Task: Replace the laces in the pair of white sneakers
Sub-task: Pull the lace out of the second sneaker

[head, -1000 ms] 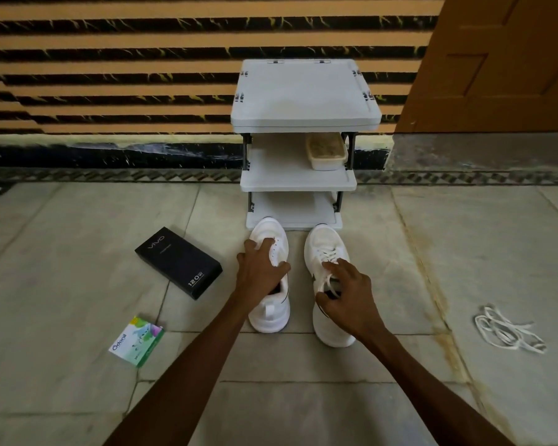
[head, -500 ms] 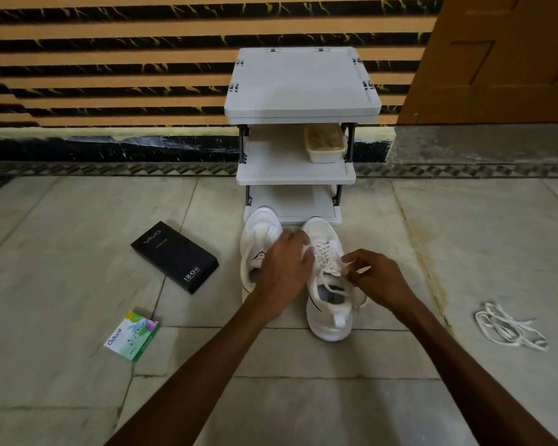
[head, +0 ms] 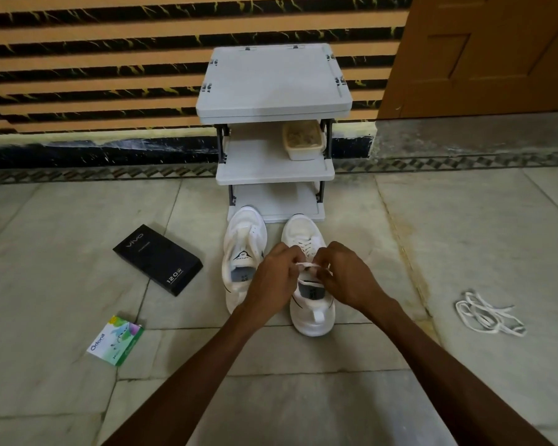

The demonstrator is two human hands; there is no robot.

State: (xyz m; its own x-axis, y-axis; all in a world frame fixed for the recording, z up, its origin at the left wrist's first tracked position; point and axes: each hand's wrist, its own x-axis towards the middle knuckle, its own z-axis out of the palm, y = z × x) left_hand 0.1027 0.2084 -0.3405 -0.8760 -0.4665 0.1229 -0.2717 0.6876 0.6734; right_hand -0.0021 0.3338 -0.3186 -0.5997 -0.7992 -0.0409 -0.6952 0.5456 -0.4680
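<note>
Black box (head: 158, 259) says vivo, 120W; green packet (head: 115, 340) Odonil; sneaker tongue (head: 243, 253) SPEED.

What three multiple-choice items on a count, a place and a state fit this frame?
1. How many tiers has the grey rack? A two B three C five
2. Where is the loose lace bundle? A on the rack's top B on the floor, far right C inside a sneaker
3. What are the left hand and right hand doing? A pinching the lace over the right sneaker B lying flat C hanging idle
1 B: top, middle and bottom boards show. 2 B: it lies on bare tile there. 3 A: both hands' fingers curl on it.
</note>
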